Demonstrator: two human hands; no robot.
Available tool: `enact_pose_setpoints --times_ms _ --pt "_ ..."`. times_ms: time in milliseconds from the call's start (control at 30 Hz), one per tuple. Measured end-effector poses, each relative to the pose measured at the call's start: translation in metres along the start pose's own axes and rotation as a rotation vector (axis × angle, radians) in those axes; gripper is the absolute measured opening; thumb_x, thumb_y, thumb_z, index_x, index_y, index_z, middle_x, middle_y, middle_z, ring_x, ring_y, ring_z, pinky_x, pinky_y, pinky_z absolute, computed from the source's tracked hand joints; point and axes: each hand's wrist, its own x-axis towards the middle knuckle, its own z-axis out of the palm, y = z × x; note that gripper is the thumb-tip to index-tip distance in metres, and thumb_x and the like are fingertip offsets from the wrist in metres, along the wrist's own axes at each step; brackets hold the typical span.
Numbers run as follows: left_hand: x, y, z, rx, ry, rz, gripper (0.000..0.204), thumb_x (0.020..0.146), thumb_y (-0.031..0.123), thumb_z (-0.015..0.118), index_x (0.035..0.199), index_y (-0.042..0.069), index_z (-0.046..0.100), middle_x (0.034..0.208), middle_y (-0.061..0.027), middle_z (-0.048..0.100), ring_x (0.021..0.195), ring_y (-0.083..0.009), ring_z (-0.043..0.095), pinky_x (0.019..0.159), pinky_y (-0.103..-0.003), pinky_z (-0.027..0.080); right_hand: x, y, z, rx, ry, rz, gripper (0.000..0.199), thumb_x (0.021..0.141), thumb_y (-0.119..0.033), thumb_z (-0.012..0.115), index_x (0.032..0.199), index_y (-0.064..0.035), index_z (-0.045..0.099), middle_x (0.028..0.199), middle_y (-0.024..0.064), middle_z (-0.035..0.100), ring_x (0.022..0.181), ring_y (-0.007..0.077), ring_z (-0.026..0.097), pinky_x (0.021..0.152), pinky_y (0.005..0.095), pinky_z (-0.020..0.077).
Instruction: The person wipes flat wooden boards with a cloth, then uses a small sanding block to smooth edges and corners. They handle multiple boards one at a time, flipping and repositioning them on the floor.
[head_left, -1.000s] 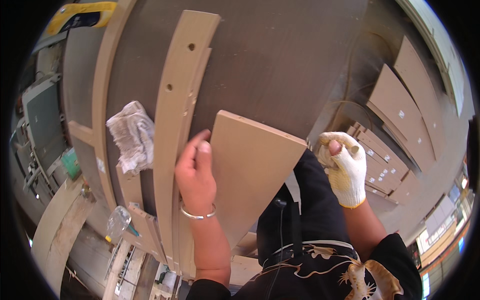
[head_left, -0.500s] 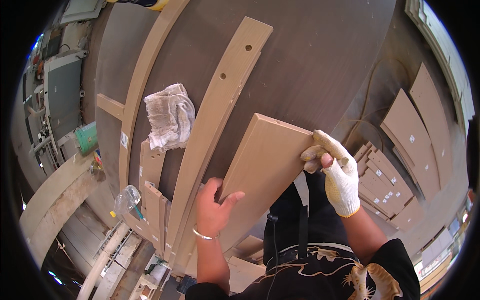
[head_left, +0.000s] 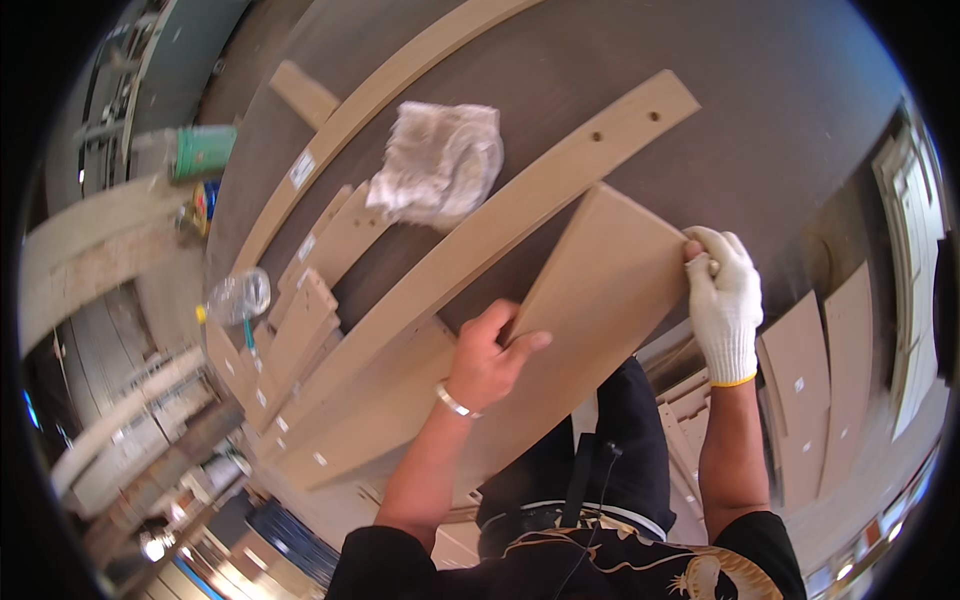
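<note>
Both of my hands hold a wide light-brown wooden board [head_left: 605,300], tilted in front of my body. My bare left hand [head_left: 495,360], a bracelet on its wrist, is closed round the board's left edge with the thumb on its face. My right hand [head_left: 724,290] wears a white knit glove and pinches the right edge near the far corner; the bare thumb tip pokes out. Just beyond the board, a long plank [head_left: 520,210] with two drilled holes lies slantwise on the dark table [head_left: 760,120]. A crumpled whitish rag [head_left: 443,160] rests beside that plank.
Another long strip [head_left: 375,95] and several shorter wooden pieces [head_left: 300,325] lie to the left, with a clear plastic bottle [head_left: 240,297] near them. A green bucket [head_left: 203,150] stands farther left. More panels [head_left: 800,390] lean or lie at the right.
My view has turned, so the table's things appear rotated clockwise. The board is tipped more, and my gloved hand has closed its fingers on the edge. My left hand keeps its grip.
</note>
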Motion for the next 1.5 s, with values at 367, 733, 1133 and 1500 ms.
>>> enact_pose_setpoints --times_ms 367,733,1133,1500 --pt "0.02 0.024 0.023 0.042 0.128 0.074 0.045 0.088 0.042 0.085 0.094 0.001 0.068 0.075 -0.0168 0.062 0.065 -0.032 0.058 0.062 -0.041 0.048 0.026 0.029 -0.004 0.347 -0.045 0.28 0.022 0.108 -0.014 0.06 0.112 0.0039 0.073 0.082 -0.0024 0.062 0.074 0.0055 0.051 0.067 0.0244 0.0424" --pt "-0.142 -0.067 0.007 0.396 0.543 0.067 0.043 0.088 0.025 0.084 0.118 0.001 0.065 0.114 -0.0188 0.067 0.105 -0.0406 0.063 0.094 -0.051 0.049 0.019 0.048 -0.012 0.49 -0.116 0.356 0.028 0.109 -0.019 0.062 0.12 0.006 0.071 0.096 0.0031 0.07 0.084 0.0087 0.059 0.077 0.0266 0.0505" --pt "-0.379 -0.242 -0.088 0.534 0.223 -0.649 0.068 0.071 0.017 0.096 0.123 0.003 0.054 0.121 -0.0199 0.059 0.111 -0.0397 0.06 0.098 -0.047 0.051 0.02 0.065 -0.014 0.552 -0.133 0.412 0.033 0.111 -0.027 0.061 0.123 0.0024 0.069 0.088 0.0029 0.07 0.059 0.0062 0.057 0.048 0.0197 0.0396" --pt "-0.373 -0.243 -0.107 0.471 0.06 -0.537 0.039 0.07 0.013 0.092 0.101 0.005 0.068 0.106 -0.0126 0.062 0.098 -0.0359 0.063 0.087 -0.046 0.052 0.018 0.081 -0.014 0.713 -0.126 0.471 0.033 0.112 -0.024 0.059 0.129 0.0025 0.064 0.087 0.0045 0.069 0.062 0.0111 0.061 0.047 0.0234 0.0372"
